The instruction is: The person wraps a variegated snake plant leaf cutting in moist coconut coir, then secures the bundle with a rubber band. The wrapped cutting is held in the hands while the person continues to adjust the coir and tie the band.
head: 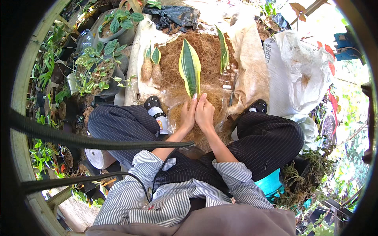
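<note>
Between the fingers of my left hand [187, 115] and my right hand [205, 111], the base of a yellow-edged snake plant leaf [190, 66] is held upright; the hands hide its lowest part. Under my hands lies loose brown coir fibre on clear plastic film [176, 104]. Past the leaf spreads a larger heap of coir fibre [171, 56]. Left of the heap rest two small snake plant cuttings [156, 56], their bases in fibre-filled wraps [146, 70]. Another variegated snake plant cutting [223, 51] lies at the heap's right side.
Potted leafy plants [100, 73] crowd the left side. A black plastic bag [174, 16] lies at the back. To the right are a tan cloth sack [251, 59] and a white woven sack [291, 73] with printing. My bent knees flank the coir.
</note>
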